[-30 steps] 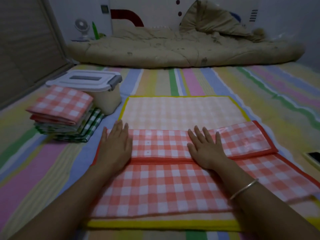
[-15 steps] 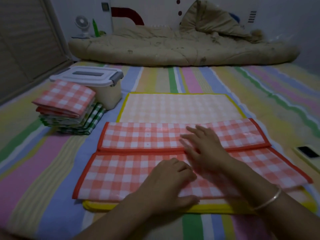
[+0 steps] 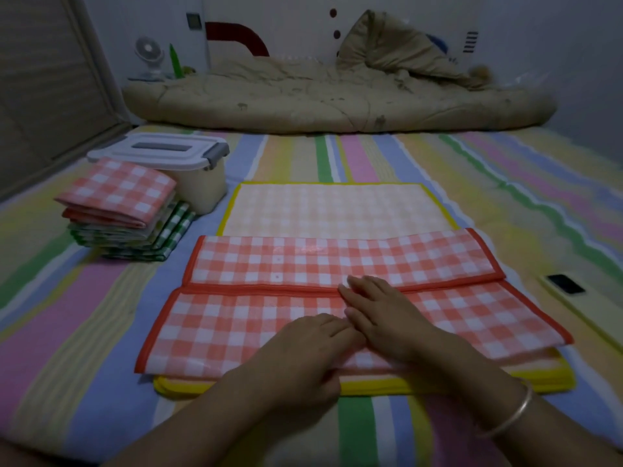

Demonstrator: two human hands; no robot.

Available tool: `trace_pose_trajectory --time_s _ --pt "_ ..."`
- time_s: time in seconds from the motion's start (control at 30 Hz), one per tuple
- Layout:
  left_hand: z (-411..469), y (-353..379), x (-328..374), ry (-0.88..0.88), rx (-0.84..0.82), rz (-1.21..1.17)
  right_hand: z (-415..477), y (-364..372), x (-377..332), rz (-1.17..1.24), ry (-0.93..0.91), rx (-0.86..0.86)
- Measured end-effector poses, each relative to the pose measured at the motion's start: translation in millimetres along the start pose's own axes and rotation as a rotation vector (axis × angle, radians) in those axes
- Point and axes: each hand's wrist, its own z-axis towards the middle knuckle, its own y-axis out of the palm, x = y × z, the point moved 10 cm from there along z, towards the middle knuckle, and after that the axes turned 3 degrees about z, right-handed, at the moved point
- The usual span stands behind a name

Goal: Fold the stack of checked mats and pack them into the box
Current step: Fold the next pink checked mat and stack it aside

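Red-and-white checked glossy mat (image 3: 256, 325), its far flap folded toward me, lies on a yellow-bordered pale checked mat (image 3: 337, 210). My left hand (image 3: 303, 355) curls over its near edge, thumb tucked under, pinching it. My right hand (image 3: 387, 315) lies flat on it, fingers straight. Farther left sit the folded checked mat stack (image 3: 118, 200) and the lidded cream plastic box (image 3: 202, 187).

1. Single view: wide-angle camera on the person's head, facing forward and down across the striped floor covering (image 3: 84, 348).
2. Near: both forearms enter from the bottom of the frame; left hand (image 3: 303, 352) and right hand (image 3: 387, 315) show close up at the red checked mat (image 3: 236, 318).
3. Far: view reaches the floor covering's far edge, where a quilt (image 3: 303, 99) lies before the wall (image 3: 539, 21).
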Motion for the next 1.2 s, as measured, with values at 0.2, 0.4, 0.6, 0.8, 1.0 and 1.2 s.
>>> trace_pose_trajectory --time_s 0.2,0.4,0.6,0.8,1.0,1.2 --pt "-17.6 -28.0 -4.7 -0.079 0.224 0.082 -3.2 -8.9 0.2 0.079 0.046 0.061" --pt "-17.4 -66.7 -14.7 -0.089 0.326 0.086 2.0 -29.4 1.2 0.324 0.045 -0.077" --pt "32.6 -115.1 -47.6 -0.23 0.246 0.202 18.3 -60.5 23.8 0.559 0.274 -0.218" --pt "85.2 -114.7 -118.6 -0.415 0.148 0.281 38.1 -170.2 45.7 0.099 0.193 0.288" --pt "105.2 -65.4 -171.4 -0.524 0.045 0.14 62.7 -123.1 51.8 -0.152 0.158 0.17" --pt "102.9 -29.7 -189.7 -0.537 0.089 0.018 73.1 -52.1 75.4 -0.085 0.143 0.055"
